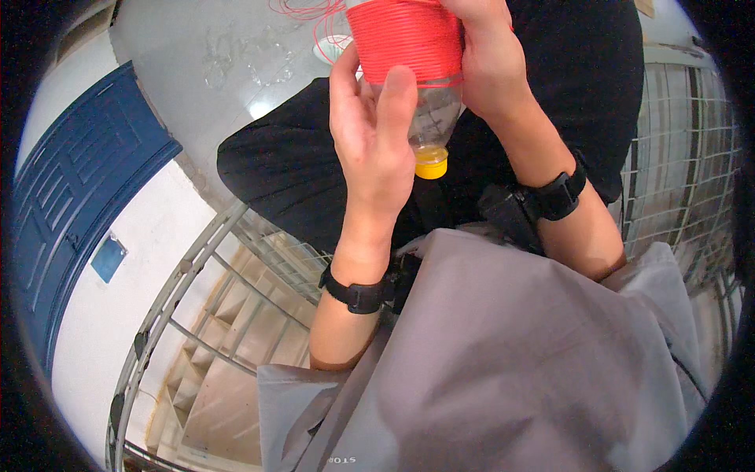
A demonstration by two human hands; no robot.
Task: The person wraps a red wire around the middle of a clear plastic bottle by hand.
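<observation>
A clear plastic bottle (437, 118) with a yellow cap (431, 163) points its neck toward me. Red cord (407, 38) is wound around its body in tight, side-by-side turns. My left hand (374, 118) grips the bottle from the left, its thumb lying over the cord's lower edge. On the other side my right hand (492, 59) is against the wound cord; its fingertips are cut off or hidden at the top edge. Loose loops of red cord (321, 13) trail off to the upper left.
Crumpled clear plastic scraps (248, 59) lie on the grey floor (177, 35). A metal railing (194, 259) and stairs (206, 377) are at left, near a blue door (76, 194). Wire mesh (678, 147) stands at right. Behind the bottle is a white round object (331, 48).
</observation>
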